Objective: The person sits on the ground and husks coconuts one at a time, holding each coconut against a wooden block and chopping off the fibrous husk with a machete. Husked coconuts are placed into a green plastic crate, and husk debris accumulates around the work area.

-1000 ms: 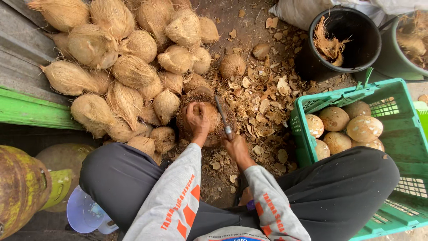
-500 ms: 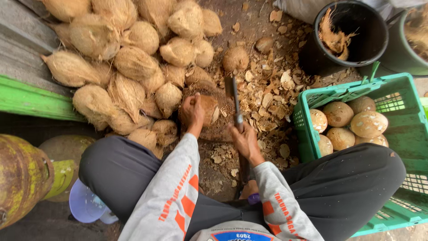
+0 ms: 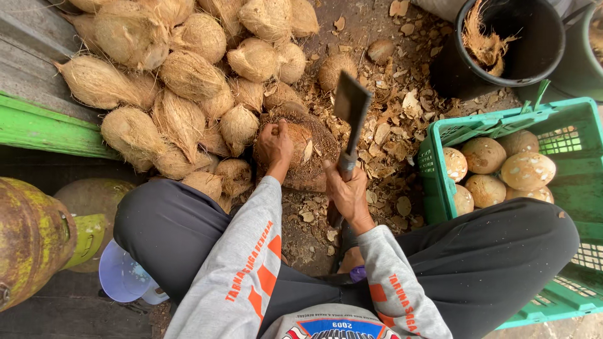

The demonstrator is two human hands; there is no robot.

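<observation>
My left hand (image 3: 274,144) presses on a brown coconut (image 3: 308,150) that rests on a round wooden block on the ground in front of me. My right hand (image 3: 347,191) grips the handle of a cleaver (image 3: 350,110), raised with its broad blade pointing up and away, just right of the coconut. Shell chips (image 3: 389,135) litter the ground around the block.
A pile of fibrous coconuts (image 3: 188,81) lies at the upper left. A green plastic crate (image 3: 568,182) with several peeled coconuts stands at the right. A black bucket (image 3: 509,44) with husk fibres is at the top right. A green board (image 3: 44,129) and a rusty gas cylinder (image 3: 28,238) are at the left.
The cleaver has swung up from low beside the coconut to a raised position. My left hand stays on the coconut.
</observation>
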